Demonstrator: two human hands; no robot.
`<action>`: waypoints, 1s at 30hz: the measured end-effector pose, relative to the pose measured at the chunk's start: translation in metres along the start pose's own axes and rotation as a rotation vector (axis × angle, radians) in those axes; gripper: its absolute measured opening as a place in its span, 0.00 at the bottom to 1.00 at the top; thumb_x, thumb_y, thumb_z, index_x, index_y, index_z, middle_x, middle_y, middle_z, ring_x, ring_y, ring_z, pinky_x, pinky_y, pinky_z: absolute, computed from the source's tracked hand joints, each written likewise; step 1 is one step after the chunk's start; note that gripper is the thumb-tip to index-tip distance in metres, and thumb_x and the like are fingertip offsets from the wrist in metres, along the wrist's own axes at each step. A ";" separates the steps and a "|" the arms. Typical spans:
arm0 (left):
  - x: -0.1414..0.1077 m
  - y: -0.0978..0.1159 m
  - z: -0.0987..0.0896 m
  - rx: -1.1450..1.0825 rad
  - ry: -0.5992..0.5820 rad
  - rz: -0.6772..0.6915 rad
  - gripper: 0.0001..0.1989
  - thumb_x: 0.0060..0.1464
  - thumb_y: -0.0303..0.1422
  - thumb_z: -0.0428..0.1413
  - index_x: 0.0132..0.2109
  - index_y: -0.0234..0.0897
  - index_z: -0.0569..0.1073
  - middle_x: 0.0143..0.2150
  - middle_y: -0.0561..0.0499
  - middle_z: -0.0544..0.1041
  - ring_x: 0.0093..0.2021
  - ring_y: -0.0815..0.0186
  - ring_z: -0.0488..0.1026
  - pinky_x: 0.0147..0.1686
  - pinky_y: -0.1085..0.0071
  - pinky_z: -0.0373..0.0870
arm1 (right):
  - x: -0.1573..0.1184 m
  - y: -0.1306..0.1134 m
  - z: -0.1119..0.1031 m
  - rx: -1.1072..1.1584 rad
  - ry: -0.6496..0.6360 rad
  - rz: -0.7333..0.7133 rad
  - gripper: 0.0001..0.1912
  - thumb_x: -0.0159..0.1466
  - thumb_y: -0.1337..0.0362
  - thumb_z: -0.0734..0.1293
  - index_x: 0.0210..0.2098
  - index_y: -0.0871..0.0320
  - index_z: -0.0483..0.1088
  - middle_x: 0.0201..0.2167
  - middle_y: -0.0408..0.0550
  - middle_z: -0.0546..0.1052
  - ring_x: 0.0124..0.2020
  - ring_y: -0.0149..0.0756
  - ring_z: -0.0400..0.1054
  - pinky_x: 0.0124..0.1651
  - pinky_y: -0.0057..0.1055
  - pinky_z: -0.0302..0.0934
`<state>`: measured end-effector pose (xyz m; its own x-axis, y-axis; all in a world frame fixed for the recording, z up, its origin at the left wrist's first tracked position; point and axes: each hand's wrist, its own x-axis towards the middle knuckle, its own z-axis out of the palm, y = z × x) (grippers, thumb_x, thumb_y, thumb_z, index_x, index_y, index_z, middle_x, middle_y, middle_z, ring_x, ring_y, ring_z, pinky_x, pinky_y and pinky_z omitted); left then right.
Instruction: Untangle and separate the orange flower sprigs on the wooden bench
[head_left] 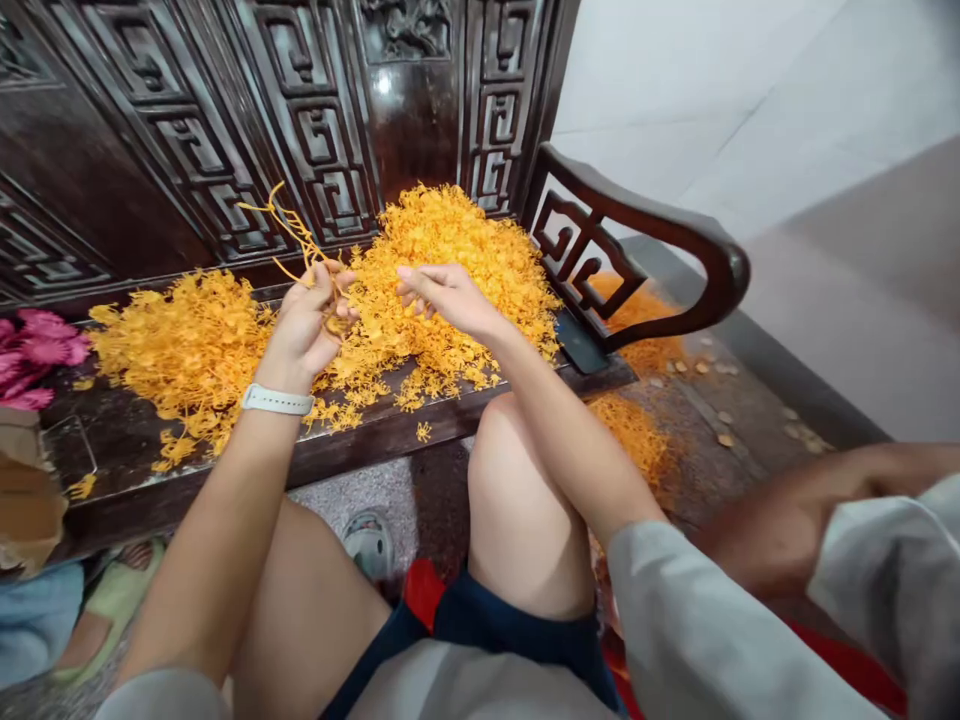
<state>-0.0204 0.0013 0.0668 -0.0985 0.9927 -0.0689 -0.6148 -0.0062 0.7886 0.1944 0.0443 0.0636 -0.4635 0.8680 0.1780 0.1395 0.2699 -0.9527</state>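
Note:
My left hand (309, 315), with a pale watch band at its wrist, is closed around a few thin orange plastic stems (295, 228) that stick up past the fingers. To its right, my right hand (454, 295) has thumb and fingertips pinched together; whatever lies between them is too small to make out. Both hands hover over the dark wooden bench (390, 425). Behind and below the right hand rises a large pile of small spidery orange plastic pieces (465, 235). A second pile of orange flower-like pieces (187, 345) lies left of my left hand.
Pink flower pieces (45, 345) and a cardboard box (26, 480) are at the far left. A carved armrest (660, 230) bounds the bench's right end, beside a dark flat object (579, 342). More orange pieces (634, 435) lie lower right. Other people's limbs (810, 510) show at both sides.

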 end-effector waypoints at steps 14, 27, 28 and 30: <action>-0.006 -0.008 0.000 0.048 -0.130 0.016 0.12 0.70 0.23 0.51 0.38 0.42 0.73 0.28 0.59 0.70 0.20 0.76 0.58 0.27 0.74 0.61 | 0.005 0.001 0.031 0.291 -0.110 0.167 0.19 0.67 0.52 0.76 0.33 0.59 0.68 0.33 0.46 0.75 0.32 0.28 0.65 0.32 0.27 0.59; -0.001 -0.006 -0.009 0.319 -0.145 0.170 0.04 0.65 0.33 0.56 0.39 0.44 0.70 0.25 0.55 0.59 0.28 0.66 0.65 0.28 0.69 0.62 | 0.012 0.008 0.052 0.439 -0.061 -0.076 0.29 0.62 0.46 0.78 0.50 0.54 0.63 0.34 0.39 0.73 0.35 0.31 0.69 0.36 0.27 0.59; 0.000 -0.004 -0.011 0.356 -0.122 0.161 0.04 0.64 0.37 0.58 0.40 0.45 0.70 0.26 0.54 0.61 0.29 0.65 0.67 0.29 0.68 0.65 | 0.013 0.010 0.053 0.422 -0.036 -0.114 0.29 0.62 0.47 0.78 0.50 0.54 0.63 0.32 0.38 0.72 0.34 0.29 0.68 0.37 0.27 0.59; 0.001 -0.002 -0.014 0.409 -0.091 0.155 0.07 0.63 0.42 0.60 0.42 0.47 0.72 0.27 0.52 0.65 0.30 0.63 0.69 0.29 0.67 0.67 | 0.016 0.011 0.052 0.367 0.014 -0.182 0.29 0.61 0.48 0.79 0.48 0.55 0.64 0.32 0.36 0.70 0.33 0.27 0.65 0.37 0.27 0.58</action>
<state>-0.0305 0.0008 0.0570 -0.0843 0.9905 0.1084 -0.2363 -0.1256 0.9635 0.1434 0.0396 0.0429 -0.4393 0.8260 0.3531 -0.2665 0.2555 -0.9293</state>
